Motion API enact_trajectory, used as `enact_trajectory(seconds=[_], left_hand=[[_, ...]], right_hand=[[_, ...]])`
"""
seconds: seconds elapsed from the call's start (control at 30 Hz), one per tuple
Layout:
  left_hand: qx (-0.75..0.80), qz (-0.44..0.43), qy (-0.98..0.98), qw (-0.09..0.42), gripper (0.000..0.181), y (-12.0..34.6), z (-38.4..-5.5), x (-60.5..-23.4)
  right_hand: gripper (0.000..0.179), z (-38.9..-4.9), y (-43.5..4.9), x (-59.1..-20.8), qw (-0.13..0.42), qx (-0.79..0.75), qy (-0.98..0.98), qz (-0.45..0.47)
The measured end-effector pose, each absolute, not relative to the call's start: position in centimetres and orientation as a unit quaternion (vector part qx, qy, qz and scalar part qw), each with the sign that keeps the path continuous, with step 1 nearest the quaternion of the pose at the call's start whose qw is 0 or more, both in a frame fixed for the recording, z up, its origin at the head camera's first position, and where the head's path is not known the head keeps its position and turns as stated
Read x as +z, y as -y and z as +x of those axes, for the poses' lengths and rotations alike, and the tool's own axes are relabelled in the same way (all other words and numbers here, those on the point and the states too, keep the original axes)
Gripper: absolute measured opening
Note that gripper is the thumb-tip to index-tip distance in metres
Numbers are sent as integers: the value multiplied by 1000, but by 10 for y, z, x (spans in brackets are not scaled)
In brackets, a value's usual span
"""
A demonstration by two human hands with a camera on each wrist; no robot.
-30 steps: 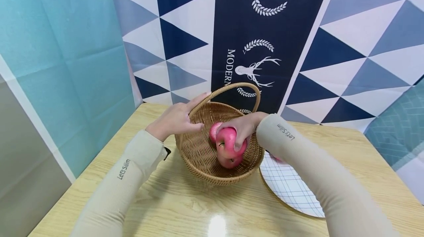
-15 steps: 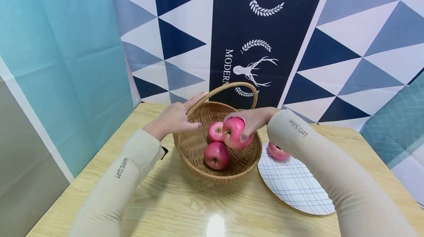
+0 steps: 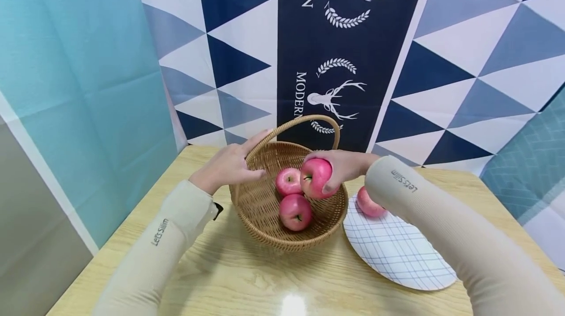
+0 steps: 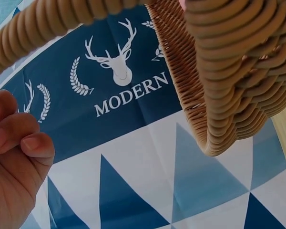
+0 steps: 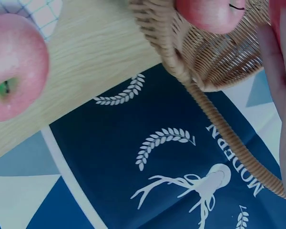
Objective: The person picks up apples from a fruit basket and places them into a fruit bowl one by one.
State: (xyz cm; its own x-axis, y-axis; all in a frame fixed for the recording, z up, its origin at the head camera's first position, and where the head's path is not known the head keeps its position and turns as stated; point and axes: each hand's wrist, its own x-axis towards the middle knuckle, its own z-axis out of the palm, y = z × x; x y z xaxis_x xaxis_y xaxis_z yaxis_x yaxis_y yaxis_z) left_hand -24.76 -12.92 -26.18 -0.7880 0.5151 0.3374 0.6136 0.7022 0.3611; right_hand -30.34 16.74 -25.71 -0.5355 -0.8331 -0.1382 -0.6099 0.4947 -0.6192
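A round wicker basket (image 3: 260,208) with an arched handle (image 3: 304,118) tilts its opening toward me. My left hand (image 3: 229,164) grips the handle's left side, thumb inside the arch and index finger along the outside; its other fingers curl below the handle in the left wrist view. My right hand (image 3: 342,166) holds a red apple (image 3: 315,178) over the basket's right part, thumb at its near side. Two more apples lie inside: a pale pink one (image 3: 289,181) and a darker red one (image 3: 295,212).
Right of the basket, a white plate (image 3: 397,252) with blue grid lines lies on the wooden table (image 3: 265,286). Another apple (image 3: 370,204) rests on its far part, partly behind my right sleeve. A patterned cloth (image 3: 247,61) hangs right behind the basket.
The held apple has come up and to the right, off the other two apples. The darker apple, earlier partly covered, now shows whole. My left hand keeps its place on the handle.
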Motion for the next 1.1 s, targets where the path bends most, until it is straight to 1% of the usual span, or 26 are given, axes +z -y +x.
enact_trajectory(seconds=[0.1, 0.2, 0.27, 0.43, 0.5, 0.73, 0.87, 1.1], left_hand=[[-233, -317, 913, 111, 86, 128, -250, -261], [-229, -318, 913, 115, 85, 130, -250, -260], [-222, -313, 916, 114, 86, 133, -249, -260], [-212, -308, 921, 108, 86, 137, -246, -261], [-213, -312, 919, 110, 85, 136, -246, -261], [-217, -322, 914, 116, 84, 132, -247, -261], [-228, -316, 914, 116, 84, 131, -246, -263], [-233, -315, 912, 121, 84, 130, -247, -265]], right_hand=[[70, -297, -173, -259, 155, -253, -859, -417], [74, -294, -176, -264, 122, -287, -863, -398], [77, -292, -176, -268, 122, -326, -853, -390], [82, -289, -179, -277, 165, -392, -823, -377], [83, -287, -184, -279, 172, -399, -820, -373], [82, -284, -207, -285, 145, -406, -831, -351], [80, -281, -219, -287, 141, -414, -834, -338], [81, -274, -249, -289, 135, -406, -862, -272]])
